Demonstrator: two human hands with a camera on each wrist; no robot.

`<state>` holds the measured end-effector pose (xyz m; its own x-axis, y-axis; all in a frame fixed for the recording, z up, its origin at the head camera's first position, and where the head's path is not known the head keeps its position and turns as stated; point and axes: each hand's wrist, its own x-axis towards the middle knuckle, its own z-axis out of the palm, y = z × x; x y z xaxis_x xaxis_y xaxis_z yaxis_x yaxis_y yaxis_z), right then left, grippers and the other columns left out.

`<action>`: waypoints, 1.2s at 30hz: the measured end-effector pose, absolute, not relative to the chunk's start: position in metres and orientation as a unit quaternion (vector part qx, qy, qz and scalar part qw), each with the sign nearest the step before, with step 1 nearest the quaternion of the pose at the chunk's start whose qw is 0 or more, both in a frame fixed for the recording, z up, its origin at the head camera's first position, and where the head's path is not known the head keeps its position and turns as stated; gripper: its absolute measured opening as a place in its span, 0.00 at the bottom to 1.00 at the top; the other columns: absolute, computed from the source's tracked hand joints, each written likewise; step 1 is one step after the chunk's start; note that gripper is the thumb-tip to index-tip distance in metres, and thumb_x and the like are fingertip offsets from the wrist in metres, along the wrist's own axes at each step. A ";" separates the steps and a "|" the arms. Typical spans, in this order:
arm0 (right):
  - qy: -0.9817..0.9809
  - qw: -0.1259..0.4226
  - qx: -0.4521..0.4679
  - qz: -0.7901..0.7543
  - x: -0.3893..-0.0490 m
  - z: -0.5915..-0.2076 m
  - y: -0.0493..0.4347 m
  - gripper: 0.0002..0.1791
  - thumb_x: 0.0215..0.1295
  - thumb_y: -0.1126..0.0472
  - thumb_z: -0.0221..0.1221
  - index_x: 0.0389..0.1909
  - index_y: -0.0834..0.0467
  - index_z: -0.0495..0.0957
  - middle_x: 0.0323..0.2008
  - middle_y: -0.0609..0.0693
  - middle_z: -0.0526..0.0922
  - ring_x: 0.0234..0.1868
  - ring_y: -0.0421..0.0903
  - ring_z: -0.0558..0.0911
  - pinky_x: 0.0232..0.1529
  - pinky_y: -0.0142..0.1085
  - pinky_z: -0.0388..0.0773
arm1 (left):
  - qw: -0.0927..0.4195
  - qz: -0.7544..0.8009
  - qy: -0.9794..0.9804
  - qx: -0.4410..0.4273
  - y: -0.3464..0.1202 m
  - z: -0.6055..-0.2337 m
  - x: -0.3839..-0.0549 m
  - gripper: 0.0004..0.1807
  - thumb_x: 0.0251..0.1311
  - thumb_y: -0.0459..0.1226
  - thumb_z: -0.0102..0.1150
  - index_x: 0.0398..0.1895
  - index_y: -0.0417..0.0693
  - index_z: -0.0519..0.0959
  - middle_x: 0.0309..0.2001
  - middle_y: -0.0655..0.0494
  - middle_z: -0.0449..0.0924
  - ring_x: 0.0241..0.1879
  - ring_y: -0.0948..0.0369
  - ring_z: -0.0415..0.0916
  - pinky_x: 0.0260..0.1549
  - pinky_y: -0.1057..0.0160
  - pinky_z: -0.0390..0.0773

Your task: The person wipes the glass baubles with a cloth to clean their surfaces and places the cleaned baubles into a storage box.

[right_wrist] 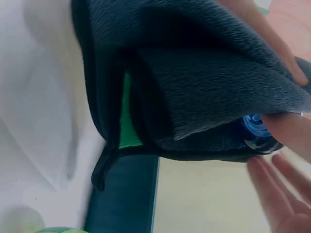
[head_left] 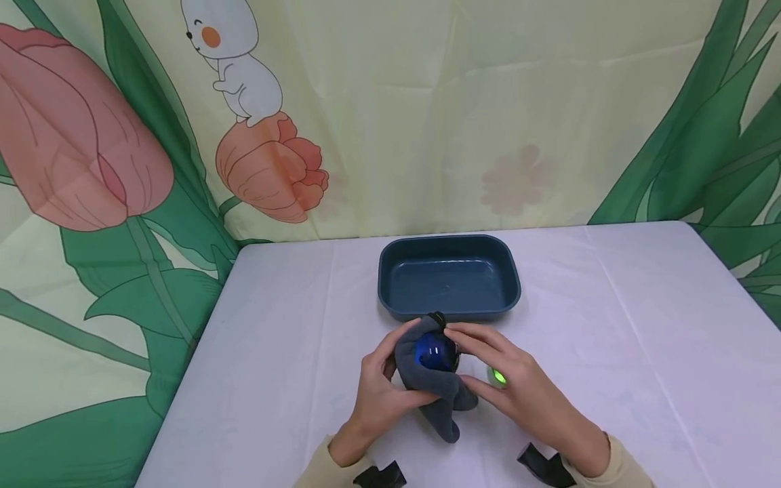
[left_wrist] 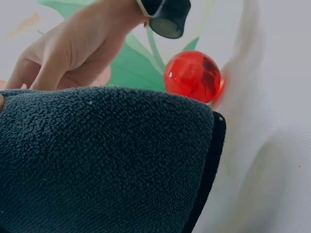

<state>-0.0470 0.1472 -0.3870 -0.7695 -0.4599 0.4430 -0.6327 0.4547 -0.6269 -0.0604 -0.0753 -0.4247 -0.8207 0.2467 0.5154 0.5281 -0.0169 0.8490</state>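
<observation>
My left hand (head_left: 384, 390) grips a dark grey cloth (head_left: 410, 362) folded around a shiny blue ball (head_left: 434, 352). The fingers and thumb of my right hand (head_left: 509, 369) hold the ball from its right side, at the cloth's edge. In the right wrist view the cloth (right_wrist: 209, 87) shows a dark border and a bit of green, and the ball (right_wrist: 257, 128) peeks out beside fingers. A red ball (left_wrist: 192, 76) lies beyond the cloth in the left wrist view. A clear and green ball (head_left: 498, 376) lies partly hidden behind my right hand.
A dark blue rectangular tray (head_left: 448, 315) stands just beyond the hands on a table with a white cloth (head_left: 610, 352). Behind the table hangs a curtain (head_left: 396, 135) printed with tulips. Black straps sit on both wrists.
</observation>
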 end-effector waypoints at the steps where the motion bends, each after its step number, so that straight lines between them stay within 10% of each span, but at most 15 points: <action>1: -0.848 0.119 0.329 0.399 -0.047 -0.388 0.147 0.32 0.61 0.54 0.67 0.68 0.50 0.72 0.64 0.49 0.74 0.60 0.43 0.79 0.57 0.21 0.74 | 0.108 -0.657 -0.692 -0.278 -0.075 -0.424 -0.060 0.45 0.42 0.24 0.77 0.68 0.40 0.68 0.59 0.40 0.78 0.55 0.56 0.80 0.55 0.59 0.81; 5: -0.835 0.157 0.365 0.380 -0.049 -0.390 0.147 0.29 0.71 0.42 0.48 0.65 0.52 0.75 0.63 0.52 0.75 0.61 0.47 0.77 0.61 0.19 0.69 | 0.109 -0.664 -0.688 -0.273 -0.074 -0.424 -0.060 0.45 0.42 0.23 0.77 0.68 0.40 0.69 0.59 0.39 0.78 0.55 0.56 0.80 0.54 0.59 0.81; 19: -0.820 0.195 0.389 0.372 -0.051 -0.394 0.141 0.27 0.75 0.47 0.45 0.66 0.58 0.74 0.61 0.55 0.75 0.59 0.47 0.79 0.61 0.21 0.71 | 0.121 -0.658 -0.698 -0.256 -0.073 -0.429 -0.057 0.46 0.41 0.25 0.78 0.68 0.41 0.68 0.60 0.41 0.77 0.57 0.55 0.79 0.57 0.61 0.79; 27: -0.816 0.092 0.306 0.483 -0.046 -0.392 0.141 0.34 0.59 0.68 0.67 0.67 0.56 0.72 0.61 0.51 0.77 0.59 0.41 0.79 0.53 0.28 0.80 | 0.114 -0.660 -0.691 -0.273 -0.072 -0.430 -0.058 0.48 0.40 0.23 0.78 0.70 0.41 0.66 0.61 0.40 0.77 0.58 0.56 0.79 0.58 0.61 0.79; 36: -0.812 0.035 0.279 0.511 -0.045 -0.388 0.142 0.37 0.58 0.74 0.67 0.69 0.53 0.71 0.60 0.51 0.77 0.57 0.41 0.80 0.50 0.33 0.84 | 0.120 -0.663 -0.685 -0.277 -0.072 -0.430 -0.058 0.47 0.40 0.23 0.77 0.69 0.39 0.67 0.60 0.39 0.78 0.57 0.56 0.79 0.57 0.61 0.79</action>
